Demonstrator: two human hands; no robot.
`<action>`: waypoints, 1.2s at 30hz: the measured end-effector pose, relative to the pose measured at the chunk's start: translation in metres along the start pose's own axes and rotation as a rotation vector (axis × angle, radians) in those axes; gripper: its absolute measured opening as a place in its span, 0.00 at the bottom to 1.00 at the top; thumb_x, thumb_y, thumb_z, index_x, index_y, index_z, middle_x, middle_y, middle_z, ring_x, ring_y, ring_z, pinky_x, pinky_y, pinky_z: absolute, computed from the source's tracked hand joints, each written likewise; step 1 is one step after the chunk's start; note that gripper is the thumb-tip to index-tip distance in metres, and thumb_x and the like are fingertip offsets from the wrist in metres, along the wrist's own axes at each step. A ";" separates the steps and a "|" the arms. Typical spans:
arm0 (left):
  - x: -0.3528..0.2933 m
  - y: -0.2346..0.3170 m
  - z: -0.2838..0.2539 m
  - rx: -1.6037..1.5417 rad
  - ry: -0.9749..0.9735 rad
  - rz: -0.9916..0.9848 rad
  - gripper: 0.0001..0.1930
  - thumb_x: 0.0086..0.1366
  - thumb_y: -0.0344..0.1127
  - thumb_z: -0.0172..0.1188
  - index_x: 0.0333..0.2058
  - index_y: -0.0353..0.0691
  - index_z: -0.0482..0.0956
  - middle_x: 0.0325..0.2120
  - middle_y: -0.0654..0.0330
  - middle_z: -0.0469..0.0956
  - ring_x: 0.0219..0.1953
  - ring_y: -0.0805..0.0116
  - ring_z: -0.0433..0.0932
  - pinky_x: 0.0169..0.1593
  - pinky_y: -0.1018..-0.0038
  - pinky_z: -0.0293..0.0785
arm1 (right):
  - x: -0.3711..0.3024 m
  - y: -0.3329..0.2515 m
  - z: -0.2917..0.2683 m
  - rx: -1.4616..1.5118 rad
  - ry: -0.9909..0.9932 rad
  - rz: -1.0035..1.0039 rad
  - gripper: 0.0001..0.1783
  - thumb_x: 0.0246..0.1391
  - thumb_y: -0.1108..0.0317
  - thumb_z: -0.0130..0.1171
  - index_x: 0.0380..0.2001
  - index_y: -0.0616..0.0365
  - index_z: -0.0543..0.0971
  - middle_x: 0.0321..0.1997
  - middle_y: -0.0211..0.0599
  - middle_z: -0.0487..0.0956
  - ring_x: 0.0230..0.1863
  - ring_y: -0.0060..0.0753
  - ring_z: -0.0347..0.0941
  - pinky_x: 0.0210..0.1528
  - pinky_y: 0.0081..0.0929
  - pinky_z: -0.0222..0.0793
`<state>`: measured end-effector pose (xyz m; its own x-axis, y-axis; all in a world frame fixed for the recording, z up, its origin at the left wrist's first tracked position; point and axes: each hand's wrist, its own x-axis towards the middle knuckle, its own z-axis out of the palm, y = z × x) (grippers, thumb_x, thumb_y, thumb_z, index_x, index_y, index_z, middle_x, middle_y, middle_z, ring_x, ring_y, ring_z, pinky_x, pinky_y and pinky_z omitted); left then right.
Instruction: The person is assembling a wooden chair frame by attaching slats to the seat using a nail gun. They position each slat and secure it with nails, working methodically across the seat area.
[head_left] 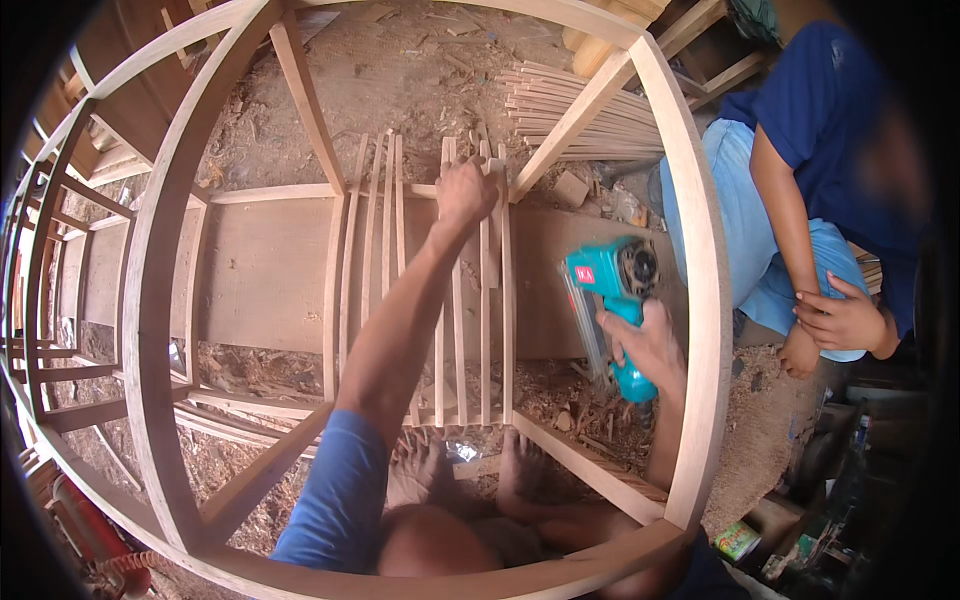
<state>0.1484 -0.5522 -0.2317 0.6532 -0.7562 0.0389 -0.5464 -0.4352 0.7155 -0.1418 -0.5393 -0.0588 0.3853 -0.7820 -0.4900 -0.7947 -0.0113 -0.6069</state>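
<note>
My left hand (467, 192) is closed over the far ends of thin wooden slats (458, 340), at the far rail of a wooden frame (160, 270). Which slats its fingers grip is partly hidden. Several slats lie side by side across the frame's lower bay, with gaps between them. A shorter strip of wood (494, 262) lies among them, just below my left hand. On the right, my right hand (652, 345) is wrapped round the handle of a teal nail gun (612, 262). The nail gun is held inside the frame, apart from the slats.
Another person (800, 200) in a dark blue shirt sits at the right, hands together. A pile of loose slats (580, 112) lies at the far right. More framework (70, 375) stands at left. Frame posts surround my arms; my bare feet (420, 468) are near the slats' near ends.
</note>
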 end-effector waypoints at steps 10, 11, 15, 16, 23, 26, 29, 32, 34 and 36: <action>0.071 -0.008 0.022 0.314 -0.342 0.025 0.29 0.70 0.57 0.49 0.59 0.40 0.76 0.64 0.44 0.68 0.70 0.30 0.52 0.67 0.29 0.46 | -0.023 0.073 -0.010 0.153 0.018 0.056 0.14 0.59 0.66 0.64 0.23 0.60 0.75 0.15 0.31 0.73 0.15 0.23 0.68 0.18 0.26 0.64; 0.072 -0.003 0.016 0.312 -0.341 0.030 0.30 0.70 0.57 0.49 0.58 0.39 0.77 0.63 0.43 0.69 0.70 0.32 0.54 0.67 0.29 0.45 | -0.020 0.075 -0.010 0.158 0.010 0.040 0.14 0.59 0.66 0.64 0.23 0.60 0.75 0.15 0.31 0.73 0.15 0.23 0.68 0.18 0.25 0.64; 0.073 0.032 -0.021 0.291 -0.456 0.090 0.30 0.71 0.57 0.50 0.54 0.35 0.79 0.57 0.43 0.76 0.64 0.41 0.68 0.68 0.38 0.54 | -0.019 0.073 -0.008 0.100 0.024 0.011 0.14 0.60 0.66 0.64 0.24 0.60 0.75 0.15 0.31 0.72 0.14 0.23 0.68 0.18 0.25 0.64; 0.072 0.041 -0.033 0.295 -0.543 0.104 0.29 0.71 0.57 0.51 0.53 0.34 0.80 0.55 0.43 0.78 0.62 0.45 0.72 0.68 0.42 0.58 | -0.019 0.070 -0.008 0.111 0.003 -0.001 0.14 0.60 0.65 0.64 0.24 0.60 0.75 0.15 0.31 0.72 0.14 0.23 0.68 0.18 0.25 0.64; 0.063 0.058 -0.095 -0.226 -0.106 0.130 0.24 0.68 0.54 0.61 0.45 0.37 0.85 0.38 0.48 0.86 0.42 0.58 0.85 0.50 0.63 0.79 | -0.010 0.044 0.005 0.055 -0.043 0.032 0.13 0.59 0.63 0.65 0.26 0.61 0.77 0.16 0.31 0.73 0.15 0.22 0.69 0.19 0.24 0.65; 0.072 0.033 -0.091 -0.127 -0.134 -0.031 0.21 0.67 0.52 0.61 0.41 0.39 0.88 0.39 0.47 0.86 0.44 0.55 0.85 0.51 0.62 0.79 | -0.008 0.038 0.011 0.054 -0.042 0.074 0.13 0.58 0.63 0.65 0.28 0.62 0.78 0.16 0.31 0.74 0.16 0.22 0.70 0.20 0.24 0.65; 0.075 0.004 -0.058 -0.127 -0.110 -0.100 0.20 0.66 0.52 0.62 0.40 0.39 0.88 0.37 0.46 0.86 0.43 0.51 0.85 0.50 0.60 0.79 | -0.010 0.036 0.011 0.091 -0.036 0.036 0.13 0.58 0.63 0.66 0.28 0.62 0.79 0.15 0.31 0.74 0.16 0.22 0.71 0.20 0.25 0.66; 0.079 -0.017 -0.025 -0.006 -0.044 -0.001 0.22 0.64 0.55 0.61 0.39 0.40 0.88 0.33 0.42 0.85 0.39 0.46 0.85 0.46 0.58 0.79 | -0.011 0.039 0.007 0.062 -0.062 -0.005 0.13 0.58 0.63 0.66 0.28 0.63 0.79 0.15 0.31 0.75 0.16 0.22 0.71 0.20 0.25 0.66; 0.082 -0.026 -0.012 -0.021 -0.083 -0.065 0.23 0.63 0.55 0.60 0.39 0.41 0.88 0.34 0.44 0.85 0.40 0.45 0.84 0.47 0.57 0.79 | -0.010 0.043 0.004 0.017 -0.065 -0.025 0.13 0.58 0.63 0.66 0.29 0.64 0.79 0.14 0.31 0.74 0.16 0.22 0.70 0.20 0.25 0.65; 0.081 -0.030 -0.002 -0.006 -0.120 -0.119 0.23 0.62 0.56 0.60 0.40 0.42 0.89 0.35 0.45 0.86 0.41 0.46 0.84 0.49 0.56 0.78 | -0.009 0.049 0.005 0.106 -0.083 -0.053 0.13 0.59 0.63 0.65 0.29 0.64 0.79 0.15 0.31 0.74 0.15 0.21 0.70 0.19 0.25 0.64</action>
<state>0.2195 -0.5994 -0.2488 0.6458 -0.7524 -0.1298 -0.4652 -0.5226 0.7145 -0.1822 -0.5301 -0.0875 0.4662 -0.7276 -0.5033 -0.7201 0.0183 -0.6936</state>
